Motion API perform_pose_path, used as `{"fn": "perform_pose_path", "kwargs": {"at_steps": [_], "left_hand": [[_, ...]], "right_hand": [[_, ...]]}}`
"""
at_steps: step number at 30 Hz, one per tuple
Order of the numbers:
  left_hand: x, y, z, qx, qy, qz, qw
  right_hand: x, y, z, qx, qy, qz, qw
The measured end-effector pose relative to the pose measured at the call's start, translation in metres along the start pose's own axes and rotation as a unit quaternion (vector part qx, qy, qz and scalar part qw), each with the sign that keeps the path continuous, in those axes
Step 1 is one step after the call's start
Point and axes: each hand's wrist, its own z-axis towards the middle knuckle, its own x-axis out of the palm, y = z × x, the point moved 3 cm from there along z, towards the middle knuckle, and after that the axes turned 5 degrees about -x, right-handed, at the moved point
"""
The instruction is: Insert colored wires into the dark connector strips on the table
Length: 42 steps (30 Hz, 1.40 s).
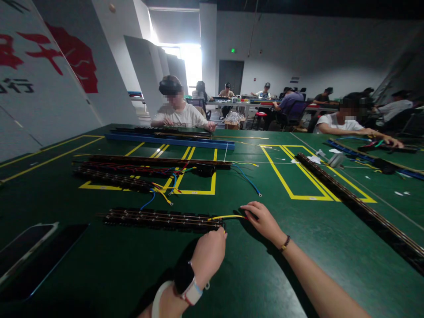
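Note:
A black segmented strip [165,218] with thin copper-coloured rods along its top lies across the green table just ahead of my hands. From its right end a yellow wire [228,216] runs to my right hand [265,221], whose fingers pinch the wire near its red-sleeved tip. My left hand [209,249], with a watch on the wrist, is closed at the near right corner of the strip. A bit of yellow shows at its fingertips, but what they grip is hidden. A blue wire [147,202] rises from the strip's far side.
Several similar strips [112,179] with loose wires lie beyond, near a blue channel [172,141]. A long strip [357,205] slants along the right. Two dark flat devices [46,260] lie at left. People sit across the table [180,112] and at right [344,121].

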Motion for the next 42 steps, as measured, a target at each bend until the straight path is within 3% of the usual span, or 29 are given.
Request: {"fn": "perform_pose_path", "kwargs": {"at_steps": [2,7,10,14,16,20,24,28,34,37,42], "left_hand": [[-0.003,-0.004,-0.001,0.033,-0.03,0.035,0.998],[-0.003,-0.021,-0.003,0.1,-0.011,0.114,0.988],[0.0,-0.041,-0.009,0.2,0.021,0.109,0.973],[0.009,-0.055,-0.014,0.274,0.081,0.079,0.955],[0.014,-0.049,-0.011,0.242,0.111,0.045,0.963],[0.028,-0.024,-0.002,0.085,0.209,-0.077,0.971],[0.042,-0.005,0.006,-0.042,0.278,-0.207,0.937],[0.044,0.002,0.016,-0.092,0.256,-0.344,0.899],[0.044,0.007,0.017,-0.144,0.245,-0.444,0.85],[0.045,0.003,0.014,-0.141,0.266,-0.509,0.806],[0.047,0.002,0.015,-0.148,0.235,-0.593,0.756]], "right_hand": [[-0.001,0.002,0.0,-0.007,0.004,-0.007,1.0],[-0.003,0.004,0.002,0.005,-0.005,-0.013,1.0],[-0.003,0.017,0.003,0.021,-0.01,-0.003,1.0],[0.004,0.047,0.005,-0.005,0.063,0.018,0.998],[0.007,0.056,0.006,-0.015,0.105,0.011,0.994],[0.009,0.045,0.008,0.047,0.126,0.01,0.991],[0.013,0.02,0.008,0.139,0.109,0.14,0.974],[0.019,0.017,0.004,0.16,0.048,0.189,0.968],[0.02,0.034,-0.005,0.064,0.005,0.118,0.991],[0.019,0.04,-0.008,-0.012,0.001,0.039,0.999],[0.016,0.059,-0.008,-0.17,0.03,-0.101,0.98]]}}
